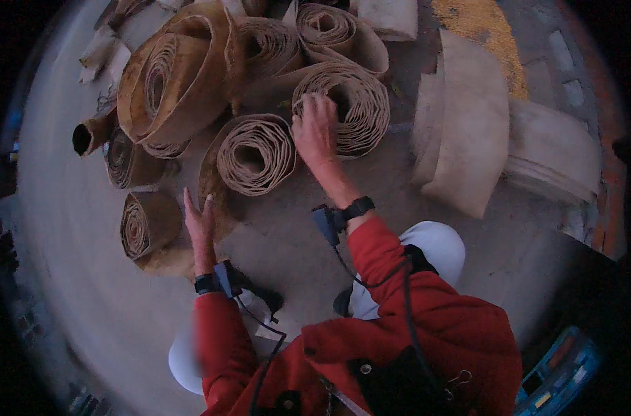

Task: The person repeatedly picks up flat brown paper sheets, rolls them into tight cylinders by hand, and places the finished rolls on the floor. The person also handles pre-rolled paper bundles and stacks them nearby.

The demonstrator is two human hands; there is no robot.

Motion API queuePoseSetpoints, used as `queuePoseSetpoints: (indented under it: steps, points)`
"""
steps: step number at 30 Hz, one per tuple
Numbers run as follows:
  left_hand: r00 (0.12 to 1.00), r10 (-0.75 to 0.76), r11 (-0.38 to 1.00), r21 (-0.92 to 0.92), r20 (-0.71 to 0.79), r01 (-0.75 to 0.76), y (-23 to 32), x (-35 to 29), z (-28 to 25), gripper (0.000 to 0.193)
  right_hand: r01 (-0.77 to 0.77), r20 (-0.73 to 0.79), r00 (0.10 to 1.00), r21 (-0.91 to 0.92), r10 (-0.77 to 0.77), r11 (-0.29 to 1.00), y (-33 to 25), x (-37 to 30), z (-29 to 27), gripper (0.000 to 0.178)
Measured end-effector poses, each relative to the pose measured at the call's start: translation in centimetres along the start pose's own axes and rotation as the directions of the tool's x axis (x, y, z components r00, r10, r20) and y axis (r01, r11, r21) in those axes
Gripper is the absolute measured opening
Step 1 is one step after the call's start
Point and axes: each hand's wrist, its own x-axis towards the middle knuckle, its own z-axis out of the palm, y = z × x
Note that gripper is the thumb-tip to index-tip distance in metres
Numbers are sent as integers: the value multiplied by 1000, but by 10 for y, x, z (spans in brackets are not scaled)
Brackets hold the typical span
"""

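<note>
My right hand (318, 130) reaches forward, fingers bent over the left side of a thick roll of beige fabric-like strip (369, 111) standing on its edge, its spiral end facing me. Part of the roll's rim is hidden under the fingers. Just left of that wrist is a similar beige roll (277, 156) with a dark hollow middle. My left hand (201, 227) is held with thumb and fingers apart and nothing in it. It is between that roll and a smaller brown roll (149, 225) whose loose end trails along the ground.
More rolls crowd the far side, including a large loosely wound brown one (180, 76) and an upper beige one (329, 24). To the right lie folded beige strips (468, 125). Beyond is a yellow patch (485, 35) on the ground. A blue crate-like object (561, 371) sits at lower right.
</note>
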Motion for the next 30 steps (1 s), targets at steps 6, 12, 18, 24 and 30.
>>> queuePoseSetpoints:
  steps: [6,12,18,24,30]
  points:
    - [984,135,991,-17,113,-134,52,2,63,92,-71,355,914,-337,197,939,31,-17,-16,93]
    - [996,58,976,-204,-74,-72,37,29,106,106,-117,227,949,-387,217,915,31,-36,-27,93]
    - [997,10,982,186,83,-25,53,33,82,100,-37,368,894,-507,256,861,2,-61,-42,86]
    - [998,67,915,398,1,-62,33,37,19,95,-8,442,864,-468,242,883,-39,-95,-16,90]
    - [966,138,854,521,-219,-4,-35,58,-55,84,150,642,751,-393,154,907,-86,-104,6,88]
